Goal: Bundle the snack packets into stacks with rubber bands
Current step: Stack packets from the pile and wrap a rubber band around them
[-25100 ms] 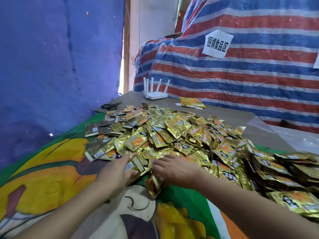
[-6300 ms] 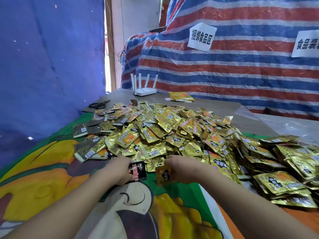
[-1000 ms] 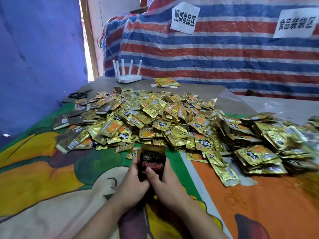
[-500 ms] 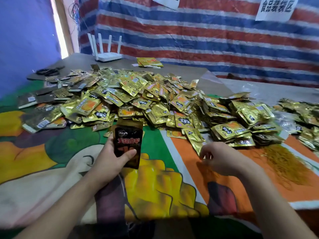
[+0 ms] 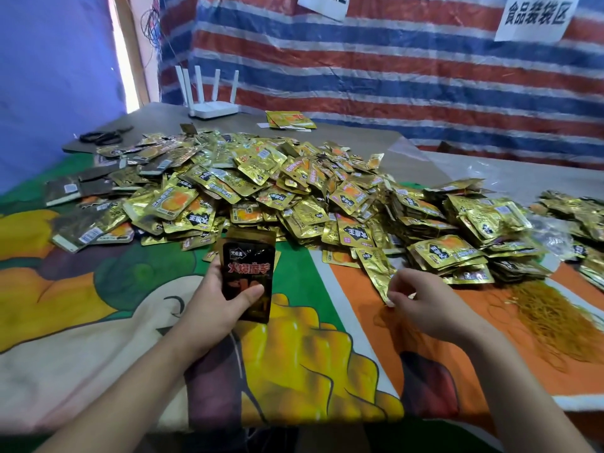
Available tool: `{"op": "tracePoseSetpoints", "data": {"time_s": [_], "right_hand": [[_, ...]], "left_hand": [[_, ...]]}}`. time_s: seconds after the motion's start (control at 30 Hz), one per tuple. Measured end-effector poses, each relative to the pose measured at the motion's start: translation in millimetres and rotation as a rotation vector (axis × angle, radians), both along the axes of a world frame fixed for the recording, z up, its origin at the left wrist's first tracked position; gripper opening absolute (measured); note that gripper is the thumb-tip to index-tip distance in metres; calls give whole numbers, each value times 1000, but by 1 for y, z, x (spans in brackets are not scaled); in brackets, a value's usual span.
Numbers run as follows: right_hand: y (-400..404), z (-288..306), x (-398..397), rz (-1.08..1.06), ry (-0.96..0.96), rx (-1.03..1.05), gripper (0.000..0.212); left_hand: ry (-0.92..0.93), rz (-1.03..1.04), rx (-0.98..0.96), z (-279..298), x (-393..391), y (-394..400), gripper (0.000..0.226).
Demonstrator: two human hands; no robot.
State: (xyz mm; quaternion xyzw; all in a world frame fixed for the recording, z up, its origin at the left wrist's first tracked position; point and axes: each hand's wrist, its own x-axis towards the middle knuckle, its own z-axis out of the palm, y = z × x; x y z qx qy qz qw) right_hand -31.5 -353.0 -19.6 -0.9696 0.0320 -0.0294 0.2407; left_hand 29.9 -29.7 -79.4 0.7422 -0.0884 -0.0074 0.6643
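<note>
- A small stack of dark snack packets (image 5: 247, 276) is sitting in the left hand (image 5: 218, 308), thumb clamping it, near centre, unbanded.
- The right hand (image 5: 421, 300), fingers curled, is hovering near the rubber bands (image 5: 552, 318); whether it is pinching one, cannot tell.
- Banded stacks (image 5: 457, 230) are lying right; the loose pile (image 5: 248, 181) is waiting farther back.

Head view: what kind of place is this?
Likely a makeshift food-packing workshop: striped tarp wall with paper zone signs, a huge heap of gold snack packets, loose rubber bands.
</note>
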Motion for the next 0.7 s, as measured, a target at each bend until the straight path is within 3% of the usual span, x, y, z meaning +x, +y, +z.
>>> {"op": "tracePoseSetpoints", "data": {"time_s": [0.1, 0.3, 0.37, 0.5, 0.7], "right_hand": [[12, 1, 3, -90, -91, 443, 12], [64, -4, 21, -111, -63, 1383, 22], [78, -6, 28, -108, -37, 1585, 27], [99, -8, 37, -141, -21, 1844, 29], [112, -8, 43, -189, -47, 1841, 27]], "left_hand": [[-2, -1, 4, -1, 0, 1, 42], [10, -4, 7, 0, -1, 2, 43], [23, -10, 4, 0, -2, 2, 44], [23, -29, -2, 2, -1, 1, 46], [40, -12, -3, -2, 0, 2, 49]]}}
